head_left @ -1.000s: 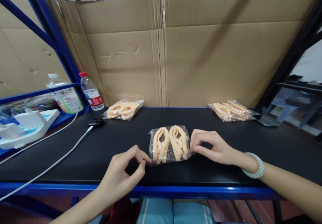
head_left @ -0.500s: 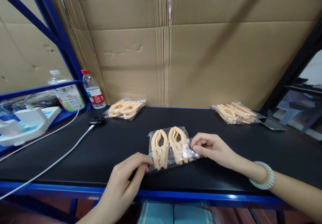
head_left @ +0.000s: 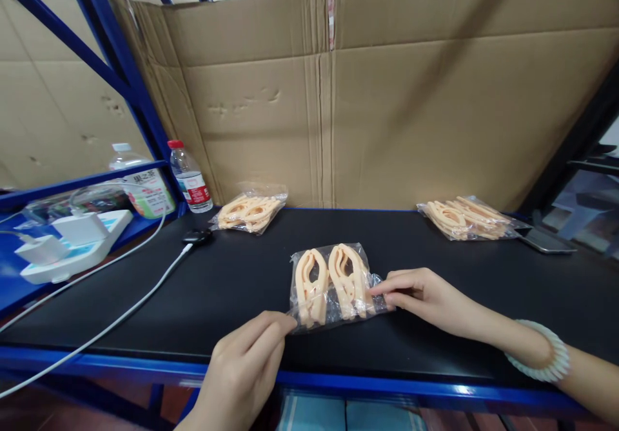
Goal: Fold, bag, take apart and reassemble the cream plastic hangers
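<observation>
A clear plastic bag (head_left: 333,311) lies on the black tabletop, holding cream-coloured plastic clips (head_left: 312,287) shaped like large pegs or folding hangers; their exact kind is unclear. At the bag's lower left corner, my left hand (head_left: 249,357) pinches the film between thumb and fingers. My right hand (head_left: 420,295) is at the bag's right edge, index finger stretched out onto the plastic beside a clip. Its thumb sits a little apart from that finger, near the film's right end, and the other fingers are curled back. A pale bracelet circles the right wrist.
Similar bags lie at the back left (head_left: 251,211) and back right (head_left: 467,218). Near the right one is a flat dark device (head_left: 549,240). A red-capped bottle (head_left: 192,179), a white power strip (head_left: 80,250) and a white cable (head_left: 138,292) occupy the left. Cardboard (head_left: 256,108) walls the back.
The right hand's pinch has loosened; its index finger now extends onto the bag, apart from the thumb. The left hand keeps the lower left corner. The whole view has shifted slightly.
</observation>
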The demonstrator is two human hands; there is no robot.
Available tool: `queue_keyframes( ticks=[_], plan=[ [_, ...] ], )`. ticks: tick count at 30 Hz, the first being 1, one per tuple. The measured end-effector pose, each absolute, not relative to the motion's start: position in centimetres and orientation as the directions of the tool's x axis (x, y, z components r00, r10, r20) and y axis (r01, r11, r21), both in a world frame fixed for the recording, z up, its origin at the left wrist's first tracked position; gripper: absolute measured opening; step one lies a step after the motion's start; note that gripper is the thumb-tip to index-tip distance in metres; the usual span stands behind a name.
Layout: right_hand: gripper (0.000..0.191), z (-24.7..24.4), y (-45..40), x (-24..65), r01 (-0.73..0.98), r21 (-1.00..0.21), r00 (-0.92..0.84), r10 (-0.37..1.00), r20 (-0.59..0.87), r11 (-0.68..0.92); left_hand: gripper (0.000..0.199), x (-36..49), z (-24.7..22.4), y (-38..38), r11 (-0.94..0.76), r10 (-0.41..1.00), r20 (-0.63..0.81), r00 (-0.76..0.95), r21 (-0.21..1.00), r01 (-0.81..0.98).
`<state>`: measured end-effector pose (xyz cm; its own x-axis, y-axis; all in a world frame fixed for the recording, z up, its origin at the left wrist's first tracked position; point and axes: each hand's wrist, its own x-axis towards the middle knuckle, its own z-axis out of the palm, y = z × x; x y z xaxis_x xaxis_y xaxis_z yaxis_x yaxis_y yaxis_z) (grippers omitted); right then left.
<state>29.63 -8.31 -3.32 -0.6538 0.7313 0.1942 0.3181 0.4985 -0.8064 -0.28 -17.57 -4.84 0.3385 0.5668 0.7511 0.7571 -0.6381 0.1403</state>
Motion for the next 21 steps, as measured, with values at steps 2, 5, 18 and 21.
queue_keyframes(
  ticks=[2, 5, 18, 21],
  plan=[
    [0.027, -3.3, -8.3, 29.7, 0.323, -0.805, -0.662, 0.726, 0.184, 0.498, 0.023, -0.5, -5.0, -17.7, -0.654, 0.507, 0.772, 0.383, 0.056, 0.754],
    [0.027, -3.3, -8.3, 29.7, 0.327, -0.797, -0.665, 0.722, 0.188, 0.509, 0.026, -0.6, -5.0, -17.9, -0.667, 0.497, 0.774, 0.392, 0.051, 0.744],
    [0.034, -3.1, -10.0, 29.7, 0.433, -0.524, -0.744, 0.619, 0.251, 0.733, 0.039, 0.0, -5.4, -18.3, -0.558, 0.622, 0.678, 0.391, 0.034, 0.829],
    [0.043, -3.7, -12.5, 30.6, 0.502, -0.335, -0.762, 0.591, 0.264, 0.797, 0.040, -0.4, -6.0, -19.8, -0.597, 0.560, 0.719, 0.411, 0.007, 0.802]
  ],
)
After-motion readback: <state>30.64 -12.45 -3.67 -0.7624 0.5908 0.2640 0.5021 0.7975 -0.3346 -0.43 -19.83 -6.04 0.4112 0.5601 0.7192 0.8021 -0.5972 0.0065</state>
